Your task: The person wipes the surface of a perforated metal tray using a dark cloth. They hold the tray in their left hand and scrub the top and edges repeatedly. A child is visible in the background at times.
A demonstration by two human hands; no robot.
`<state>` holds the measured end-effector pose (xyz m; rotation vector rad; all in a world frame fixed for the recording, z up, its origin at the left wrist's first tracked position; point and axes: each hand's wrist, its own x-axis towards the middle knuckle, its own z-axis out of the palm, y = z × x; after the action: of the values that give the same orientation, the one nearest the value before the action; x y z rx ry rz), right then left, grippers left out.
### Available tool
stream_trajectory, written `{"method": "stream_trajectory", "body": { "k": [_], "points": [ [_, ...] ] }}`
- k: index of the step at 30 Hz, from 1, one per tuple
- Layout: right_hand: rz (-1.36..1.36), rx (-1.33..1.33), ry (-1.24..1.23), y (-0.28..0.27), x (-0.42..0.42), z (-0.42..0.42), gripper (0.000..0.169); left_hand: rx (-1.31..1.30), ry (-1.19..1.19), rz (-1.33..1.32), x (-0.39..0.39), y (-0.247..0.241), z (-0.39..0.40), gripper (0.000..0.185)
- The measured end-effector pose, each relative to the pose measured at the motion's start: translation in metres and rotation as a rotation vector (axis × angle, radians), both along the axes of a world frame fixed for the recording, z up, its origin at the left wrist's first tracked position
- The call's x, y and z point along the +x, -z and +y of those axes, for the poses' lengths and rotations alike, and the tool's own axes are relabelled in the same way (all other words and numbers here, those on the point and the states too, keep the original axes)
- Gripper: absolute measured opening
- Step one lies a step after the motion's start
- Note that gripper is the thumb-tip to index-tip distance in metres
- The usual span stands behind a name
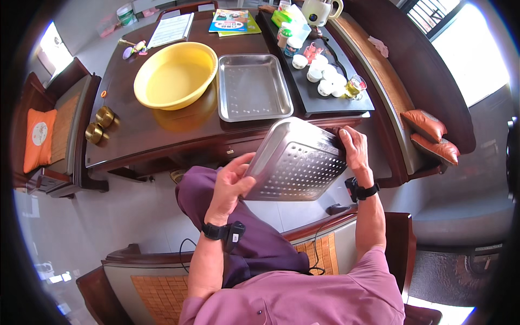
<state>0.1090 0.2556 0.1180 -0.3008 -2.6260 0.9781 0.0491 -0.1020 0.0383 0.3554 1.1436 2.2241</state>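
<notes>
A perforated stainless steel tray [300,166] is held tilted above my lap, its holed base towards me. My left hand [231,183] grips the tray's left edge, with the thumb on the near side. At the upper right edge, my right hand [354,147] holds the rim, and a dark piece of material, perhaps a cloth, shows under its fingers. Beyond, a solid stainless steel tray [254,87] lies on the dark wooden table [134,134]. Left of that tray stands a yellow plastic basin [174,77]. What the basin holds is hard to tell.
A black tea tray [337,106] carries white cups, a glass of yellow liquid [356,87], jars and a kettle [321,12]. Two brass-coloured bowls [99,124] stand at the table's left. Booklets [229,21] and a clipboard [172,29] lie behind. A cable [317,252] crosses the bench.
</notes>
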Motion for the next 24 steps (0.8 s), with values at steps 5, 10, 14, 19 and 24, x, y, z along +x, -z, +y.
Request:
{"method": "stream_trajectory", "body": {
  "k": [5, 10, 14, 19, 24],
  "points": [
    [-0.013, 0.197, -0.073, -0.009, 0.004, -0.018, 0.034, -0.315, 0.307, 0.217, 0.005, -0.004, 0.005, 0.021],
    [0.522, 0.157, 0.304, 0.008, -0.004, -0.024, 0.026, -0.271, 0.206, 0.137, 0.011, 0.001, 0.003, 0.022],
    [0.603, 0.053, 0.496, 0.005, -0.009, -0.028, 0.027, -0.272, 0.081, 0.079, 0.01, 0.005, 0.002, 0.026],
    [0.284, 0.313, 0.229, 0.023, -0.015, -0.038, 0.017, -0.273, 0.05, 0.15, 0.012, 0.01, 0.007, 0.015],
    [0.251, 0.188, 0.05, 0.029, -0.016, -0.095, 0.025, -0.353, 0.104, 0.158, 0.01, 0.009, 0.008, 0.014]
  ]
}}
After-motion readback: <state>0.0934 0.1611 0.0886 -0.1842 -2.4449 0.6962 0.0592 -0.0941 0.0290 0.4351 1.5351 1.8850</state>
